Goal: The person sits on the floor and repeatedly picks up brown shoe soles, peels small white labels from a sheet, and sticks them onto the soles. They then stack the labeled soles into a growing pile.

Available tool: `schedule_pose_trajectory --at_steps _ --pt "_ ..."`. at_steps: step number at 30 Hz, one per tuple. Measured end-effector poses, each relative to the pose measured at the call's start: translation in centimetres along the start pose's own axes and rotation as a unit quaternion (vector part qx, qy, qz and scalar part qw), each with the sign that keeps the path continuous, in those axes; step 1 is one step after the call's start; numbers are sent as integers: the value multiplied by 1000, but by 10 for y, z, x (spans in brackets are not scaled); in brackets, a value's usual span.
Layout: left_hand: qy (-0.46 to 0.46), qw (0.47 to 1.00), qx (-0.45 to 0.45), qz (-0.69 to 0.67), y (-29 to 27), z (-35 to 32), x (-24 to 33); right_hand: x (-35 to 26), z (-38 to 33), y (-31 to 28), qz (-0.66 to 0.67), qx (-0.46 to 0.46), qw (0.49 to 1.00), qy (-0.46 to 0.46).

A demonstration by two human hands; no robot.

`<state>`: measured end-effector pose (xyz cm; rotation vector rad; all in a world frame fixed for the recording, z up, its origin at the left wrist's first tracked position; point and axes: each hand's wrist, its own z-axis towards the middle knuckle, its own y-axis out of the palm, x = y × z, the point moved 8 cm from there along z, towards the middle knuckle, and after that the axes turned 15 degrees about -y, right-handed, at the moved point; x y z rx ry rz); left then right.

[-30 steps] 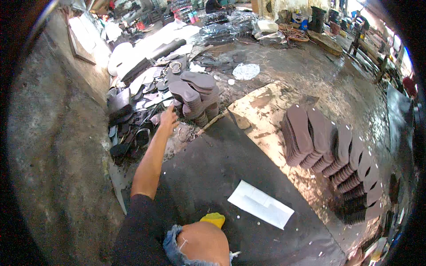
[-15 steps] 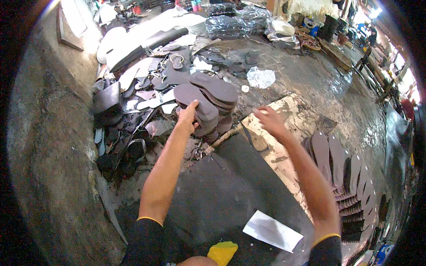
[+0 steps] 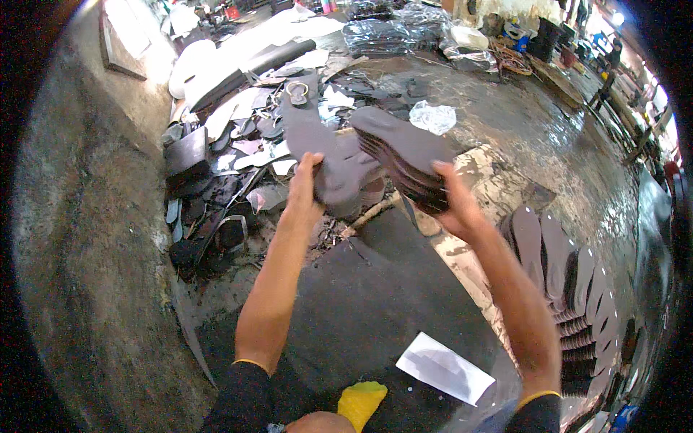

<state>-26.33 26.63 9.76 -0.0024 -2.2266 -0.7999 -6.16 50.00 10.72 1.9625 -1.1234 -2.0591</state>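
Stack of dark grey foam sole blanks (image 3: 404,155) up in the air at centre, above the dark floor mat (image 3: 361,303), just off the remaining pile (image 3: 328,155) it seems to come from. Right hand (image 3: 451,206) under the stack's near end, fingers wrapped round the edge, grip closed on the stack. Left hand (image 3: 307,191) pinching a grey sole at the near side of the pile, grip closed on it. Probably light, thin, flexible sheets w/ matte surface, so not slippery but prone to fanning or sliding off one another if tilted. Best hold, by the look: across the mid-width, thumb on top, fingers beneath, stack kept level. More soles fanned in a row (image 3: 570,289) on the right; offcuts and scraps (image 3: 216,187) heaped left; white paper (image 3: 444,368) near the knees.
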Motion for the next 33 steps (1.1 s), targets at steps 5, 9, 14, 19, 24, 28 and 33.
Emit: schedule_pose_trajectory --at_steps 5,9,14,19,24,28,33 --pt "78 962 114 236 -8 -132 -68 -149 -306 -161 -463 12 883 -77" --pt "91 861 23 499 79 -195 -205 -165 -512 -209 -667 2 721 -189" --pt "140 690 -199 682 217 -329 -434 -99 -714 -232 -623 38 778 -73" --pt "84 509 -379 768 227 -447 -606 -40 -820 -252 -685 92 721 -41" --pt "42 477 -498 723 203 -465 -642 14 -892 -267 -531 528 662 -29" --pt "-50 437 -551 709 202 -455 -663 58 -892 -210 -384 554 734 -87" --pt "-34 392 -598 699 217 -465 -667 62 -867 -204 -399 518 756 41"
